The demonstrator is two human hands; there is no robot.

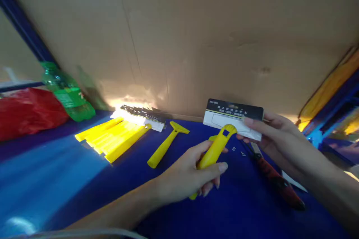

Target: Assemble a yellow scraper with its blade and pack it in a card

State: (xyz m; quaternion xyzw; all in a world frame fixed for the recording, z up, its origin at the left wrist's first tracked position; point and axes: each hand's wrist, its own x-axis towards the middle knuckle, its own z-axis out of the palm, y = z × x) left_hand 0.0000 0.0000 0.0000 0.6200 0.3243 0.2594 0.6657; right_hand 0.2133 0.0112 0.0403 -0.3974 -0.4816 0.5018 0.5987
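My left hand [193,175] is wrapped round a yellow plastic scraper handle [214,151], its slotted end pointing up and right. A small second yellow piece [213,138] shows behind my fingers; what it belongs to is hidden. Between thumb and fingers, my right hand [276,130] pinches a black-and-white printed card sleeve [232,110] by its right end. The handle's tip overlaps the sleeve's lower edge; I cannot tell whether they are joined. Left of my hands lies a loose yellow scraper handle [165,145] with a wide triangular head.
Several yellow scrapers [123,142] with card sleeves [143,114] lie side by side at left. Small metal parts [242,153] and a red-and-black-handled screwdriver [280,185] lie at right. A green bottle [71,97] and red bag [30,112] stand far left. Cardboard [182,44] walls the back.
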